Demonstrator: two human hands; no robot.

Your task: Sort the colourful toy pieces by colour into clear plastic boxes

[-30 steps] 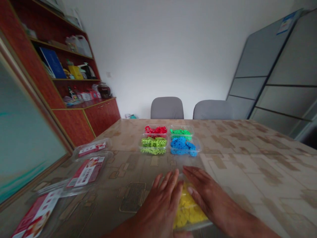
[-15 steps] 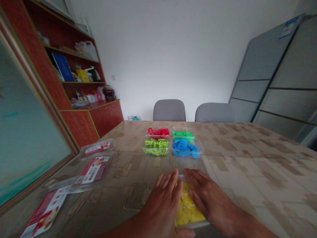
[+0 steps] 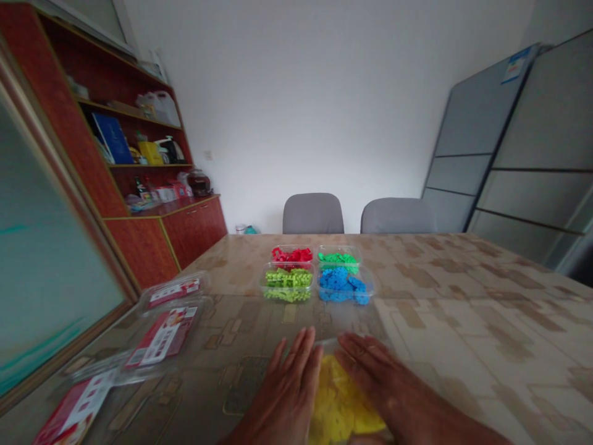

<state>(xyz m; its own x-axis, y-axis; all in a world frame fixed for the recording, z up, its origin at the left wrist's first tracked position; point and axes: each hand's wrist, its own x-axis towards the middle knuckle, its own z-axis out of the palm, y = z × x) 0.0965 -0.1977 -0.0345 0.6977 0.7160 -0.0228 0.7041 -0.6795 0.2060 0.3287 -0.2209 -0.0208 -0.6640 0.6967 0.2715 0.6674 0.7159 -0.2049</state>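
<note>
We find the left hand and right hand flat, fingers extended, over but not clasping a clear box of yellow pieces towards the tabletop's near edge, a load we judge light, flexible and slippery, best held by opposite sides.

Hands, pair, bare. Left hand: long, tapering fingers, rounded tips, broad back. Right hand: similarly long fingers, broad back. Forearm behind right hand: bare, smooth in outline, widening away from it. Nails: too blurred to read.
</note>
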